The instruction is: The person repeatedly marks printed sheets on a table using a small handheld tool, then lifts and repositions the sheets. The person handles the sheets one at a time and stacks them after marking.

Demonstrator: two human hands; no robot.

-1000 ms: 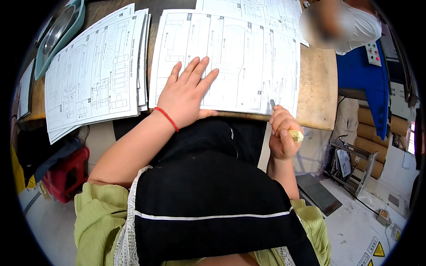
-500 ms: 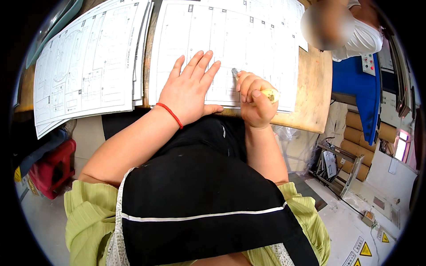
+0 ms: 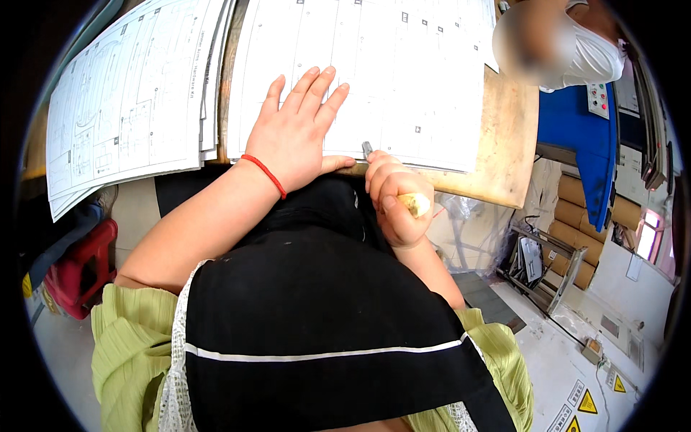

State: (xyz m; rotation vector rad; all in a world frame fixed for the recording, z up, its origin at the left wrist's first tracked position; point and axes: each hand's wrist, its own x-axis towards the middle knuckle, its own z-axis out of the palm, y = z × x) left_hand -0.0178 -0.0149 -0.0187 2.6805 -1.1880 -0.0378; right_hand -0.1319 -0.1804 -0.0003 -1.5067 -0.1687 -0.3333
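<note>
My left hand [image 3: 294, 137] lies flat on a large white printed sheet [image 3: 410, 79], with its fingers spread. A red cord circles that wrist. My right hand [image 3: 397, 198] is closed round a short tool [image 3: 415, 204] with a pale yellow handle. Its grey metal tip pokes out past my fingers, close to the sheet's near edge; I cannot tell whether it touches the paper. The grip hides most of the handle, so the tool's exact kind is unclear. Other sheets show under the top one along its near edge.
To the left lies another stack of printed sheets [image 3: 137, 93], overhanging the near edge of the wooden table [image 3: 504, 144]. A person [image 3: 590, 54] is at the far right beside a blue machine [image 3: 576, 137]. A red plastic stool [image 3: 83, 270] stands low on the left.
My right hand with the tool has drawn toward me and slightly left, from over the sheet to its near edge. My left hand stays flat, a little farther left in view.
</note>
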